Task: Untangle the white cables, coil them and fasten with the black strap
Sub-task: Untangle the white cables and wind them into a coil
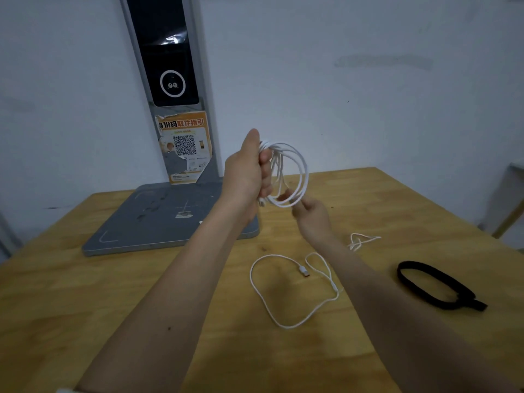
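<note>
My left hand (pixel 249 171) grips a coil of white cable (pixel 297 163), held up above the table with the loops hanging to the right of my fist. My right hand (pixel 310 212) pinches the bottom of the same coil between thumb and fingers. A loose white cable (pixel 263 296) with an orange-tipped USB plug (pixel 304 271) lies in an open loop on the wooden table (pixel 113 293) between my forearms. A small knotted bit of white cable (pixel 358 241) lies just right of my right wrist. The black strap (pixel 433 285) lies flat as a loop at the right.
A grey scanner stand (pixel 158 219) with a tall post and an orange QR sticker (pixel 185 146) occupies the far left of the table against the white wall. The table's right edge runs diagonally past the strap.
</note>
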